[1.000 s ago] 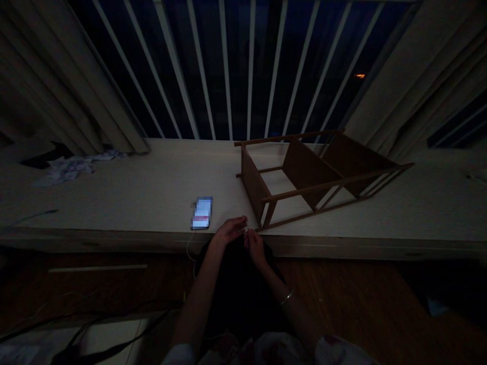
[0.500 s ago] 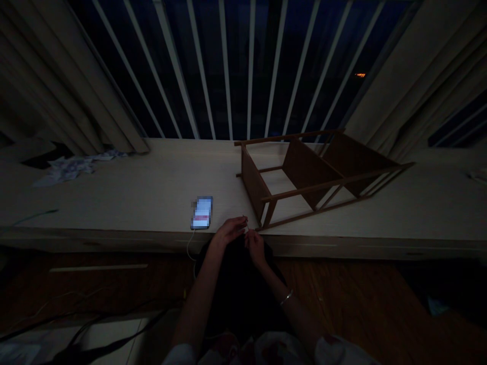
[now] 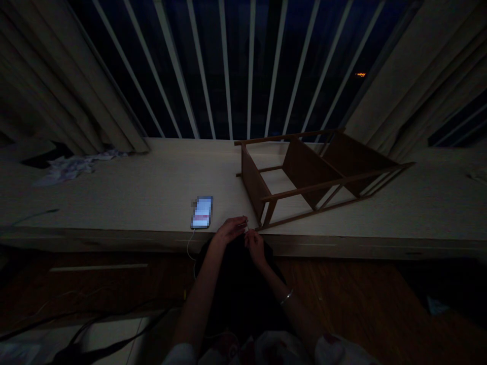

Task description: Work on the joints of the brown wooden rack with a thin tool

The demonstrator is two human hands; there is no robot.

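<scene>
Close together at the front edge of the pale window ledge are my two hands. My left hand has its fingers bent, pointing right. My right hand is closed in a pinch just below and beside the left fingertips. Something small and thin seems to be between them, too dark and tiny to name. To the left lies a phone with its screen lit and blurred, a white cable running down from it. Just right of my hands, a brown wooden shelf rack lies on its side on the ledge.
White bars stand before a dark window, with curtains at both sides. Crumpled papers and a thin green cord are on the ledge's left. Black straps hang over a pale surface at lower left.
</scene>
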